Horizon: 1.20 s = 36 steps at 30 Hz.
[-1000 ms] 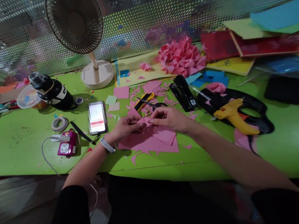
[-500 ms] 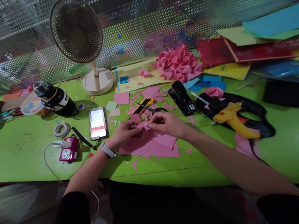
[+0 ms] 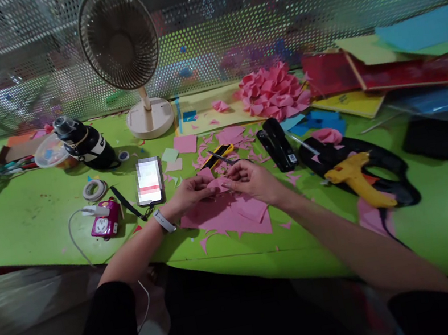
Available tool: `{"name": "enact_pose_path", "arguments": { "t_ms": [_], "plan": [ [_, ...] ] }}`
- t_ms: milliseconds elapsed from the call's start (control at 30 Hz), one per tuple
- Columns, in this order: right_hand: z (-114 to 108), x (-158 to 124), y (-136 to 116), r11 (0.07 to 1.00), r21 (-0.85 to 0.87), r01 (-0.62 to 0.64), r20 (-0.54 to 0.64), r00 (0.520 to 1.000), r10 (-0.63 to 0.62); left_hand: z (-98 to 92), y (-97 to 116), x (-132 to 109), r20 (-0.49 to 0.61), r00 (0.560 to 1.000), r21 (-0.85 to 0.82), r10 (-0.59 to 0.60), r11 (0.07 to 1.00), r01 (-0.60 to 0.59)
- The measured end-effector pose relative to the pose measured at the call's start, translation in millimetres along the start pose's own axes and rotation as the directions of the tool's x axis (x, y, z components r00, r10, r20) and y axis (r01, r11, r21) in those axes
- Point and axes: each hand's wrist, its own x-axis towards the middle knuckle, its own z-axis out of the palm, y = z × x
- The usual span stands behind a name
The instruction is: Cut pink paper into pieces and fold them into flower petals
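Between my two hands is a small piece of pink paper [image 3: 219, 183], pinched from both sides. My left hand [image 3: 194, 192] grips its left edge, and a watch with a pale strap sits on that wrist. My right hand [image 3: 252, 181] pinches the right edge with thumb and fingers. Beneath them lie larger pink sheets [image 3: 227, 220] with curved offcuts round them. Just behind my hands are scissors [image 3: 222, 157], partly hidden by my right hand, and a yellow and black utility knife [image 3: 218, 156]. A black stapler [image 3: 276, 145] lies to the right of them.
A glue gun [image 3: 351, 179] rests on a black stand at right. A pink paper flower cluster [image 3: 274, 92] sits behind, near stacked coloured sheets. To the left are a phone [image 3: 149, 182], a purple power adapter [image 3: 105, 218], tape [image 3: 94, 189], a bottle [image 3: 88, 145] and a fan [image 3: 118, 39].
The whole view has shifted slightly, so things appear a little further right. Both hands keep their pinch on the pink paper, with the right fingers slightly moved.
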Motion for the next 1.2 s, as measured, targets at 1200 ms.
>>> {"name": "enact_pose_path", "arguments": {
  "t_ms": [1200],
  "plan": [
    [-51.3,10.8,-18.1,0.896,-0.419,0.147,-0.172,0.956,-0.237,-8.3,14.0,2.1,-0.147,0.989,0.077,0.009,0.997,0.002]
  ]
}}
